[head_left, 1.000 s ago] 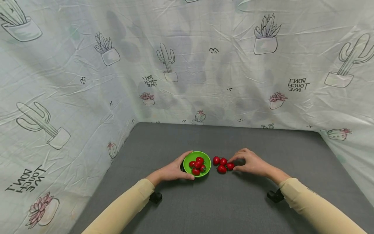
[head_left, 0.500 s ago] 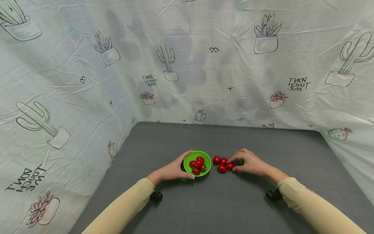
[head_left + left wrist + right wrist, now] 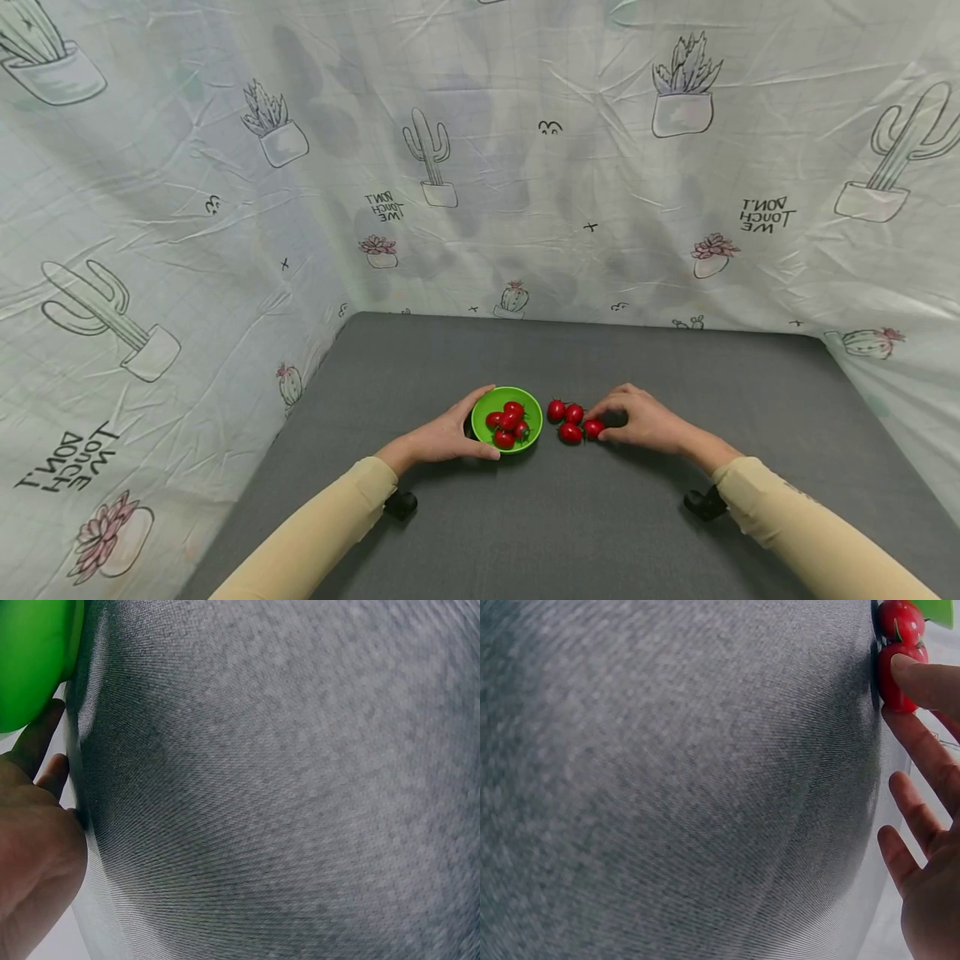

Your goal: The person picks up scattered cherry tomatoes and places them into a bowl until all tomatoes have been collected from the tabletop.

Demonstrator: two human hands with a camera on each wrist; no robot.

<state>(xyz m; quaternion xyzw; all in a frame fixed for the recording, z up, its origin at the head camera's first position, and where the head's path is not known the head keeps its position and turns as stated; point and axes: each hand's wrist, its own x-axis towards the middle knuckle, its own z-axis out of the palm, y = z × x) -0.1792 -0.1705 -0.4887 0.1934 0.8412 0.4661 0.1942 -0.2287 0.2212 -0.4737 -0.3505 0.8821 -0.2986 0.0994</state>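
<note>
In the head view, a green bowl (image 3: 531, 407) holds several red cherry tomatoes (image 3: 507, 422). My left hand (image 3: 442, 435) grips it from its left side, thumb at the near rim and fingers round the far side. To the right of the bowl lies a small group of loose cherry tomatoes (image 3: 570, 432). My right hand (image 3: 647, 420) pinches the rightmost tomato (image 3: 593, 429) of that group, which is still down at the table. The right wrist view shows my thumb (image 3: 922, 681) on that tomato, with another touching or just behind it.
A dark grey cloth-like tabletop (image 3: 555, 517) lies under everything. Behind and to the left hangs a pale curtain (image 3: 480, 250) printed with cacti. Black wrist camera mounts (image 3: 401, 505) sit beneath both forearms.
The rightmost tomato has shifted very slightly toward me between my right thumb and fingers. My left hand and the bowl have stayed in place.
</note>
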